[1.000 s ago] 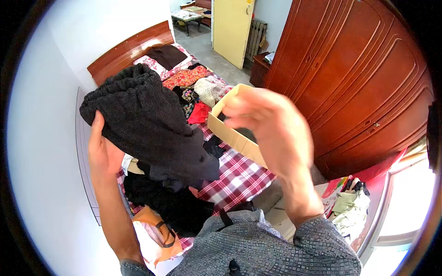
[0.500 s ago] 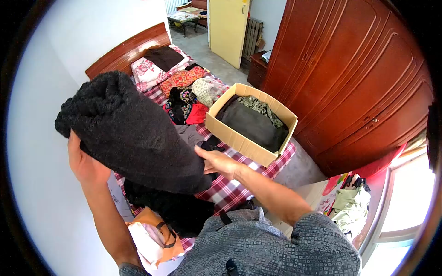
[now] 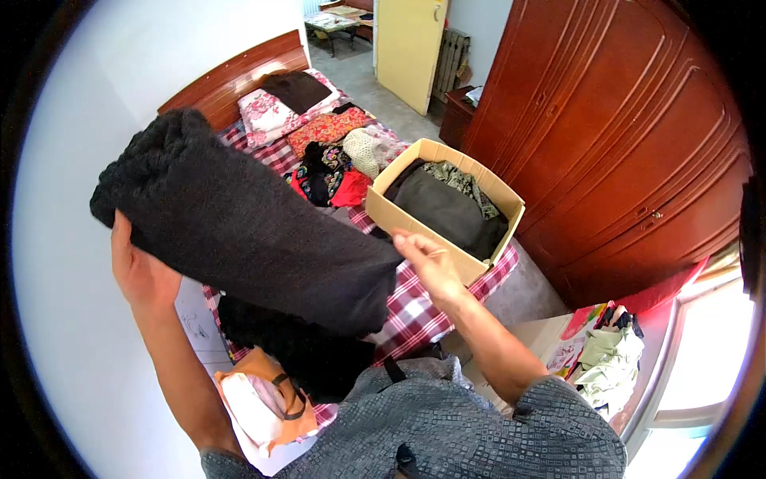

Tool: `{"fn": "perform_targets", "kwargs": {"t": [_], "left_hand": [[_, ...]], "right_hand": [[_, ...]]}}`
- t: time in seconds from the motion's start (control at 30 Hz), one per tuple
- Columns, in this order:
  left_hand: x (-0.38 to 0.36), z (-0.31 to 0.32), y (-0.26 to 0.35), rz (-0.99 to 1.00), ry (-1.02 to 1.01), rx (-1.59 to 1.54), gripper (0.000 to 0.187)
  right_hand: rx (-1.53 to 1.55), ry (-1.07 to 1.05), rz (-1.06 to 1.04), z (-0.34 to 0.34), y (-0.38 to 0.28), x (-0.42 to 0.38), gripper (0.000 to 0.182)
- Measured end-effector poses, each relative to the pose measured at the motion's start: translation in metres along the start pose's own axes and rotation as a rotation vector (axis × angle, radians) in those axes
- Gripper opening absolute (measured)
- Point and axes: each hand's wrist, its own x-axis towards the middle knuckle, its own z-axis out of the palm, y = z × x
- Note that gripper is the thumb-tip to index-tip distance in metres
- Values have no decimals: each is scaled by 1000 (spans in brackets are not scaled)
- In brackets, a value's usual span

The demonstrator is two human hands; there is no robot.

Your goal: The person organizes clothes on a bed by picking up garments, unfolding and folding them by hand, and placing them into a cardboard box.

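A thick black garment [image 3: 247, 231], folded lengthwise with a fluffy bulge at one end, is held up in front of me. My left hand [image 3: 145, 270] supports its bulky end, thumb along the near side and fingers partly hidden behind the cloth. At the opposite end, my right hand [image 3: 427, 259] pinches the garment's edge between thumb and fingers. Just past my right hand, an open cardboard box [image 3: 415, 227] stands on the bed, with a folded dark garment [image 3: 443, 209] and a patterned cloth [image 3: 459, 184] inside. Below the held garment lies a black furry piece [image 3: 295, 343].
The bed's plaid sheet [image 3: 415, 311] carries a red patterned cloth [image 3: 325, 132], a cream knitted item [image 3: 361, 153] and a flowered pillow [image 3: 267, 116]. An orange bag [image 3: 299, 415] sits close to my left. A wooden wardrobe [image 3: 606, 144] rises at the right.
The garment has been stretched out longer, its right end moving right. My right hand has shifted right and slightly up with that edge, while my left hand has moved slightly left.
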Motion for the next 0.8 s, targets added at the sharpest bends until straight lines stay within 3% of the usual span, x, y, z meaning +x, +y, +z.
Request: {"fn": "perform_targets", "kwargs": {"t": [0.03,0.2,0.27,0.4,0.47,0.53,0.6,0.67,0.7,0.73,0.77,0.8], "left_hand": [[1,2,-1,12,8,-13,48],[12,18,3,14,56,-37,48],[38,51,9,176,568,217,46],[158,51,96,389,353,632,49],[186,68,109,357,299,540,64],[180,93,68,210,270,353,79],[137,93,-7,-7,407,267,95],[85,36,-114,-177,670,407,98],[46,22,-149,-421,589,215,98],[7,7,-183,-677,512,54,99],[-26,-11,-226,-709,300,107,106],[-57,-7,-245,-687,281,-140,112]], "right_hand": [[59,-58,124,-7,-6,-1,25],[-28,-90,59,-15,-24,-12,28],[-1,-90,42,-6,-62,-23,31],[74,-99,-165,15,-167,6,27],[230,-141,-282,41,-239,15,30],[315,-311,-552,29,-257,49,50],[262,-263,-525,18,-238,52,88],[-60,-246,-432,2,-174,52,83],[-97,-252,-167,-13,-131,55,73],[-78,-280,85,-5,-129,26,57],[-12,-273,129,-8,-104,15,50],[52,-268,180,-15,-74,11,42]]}}
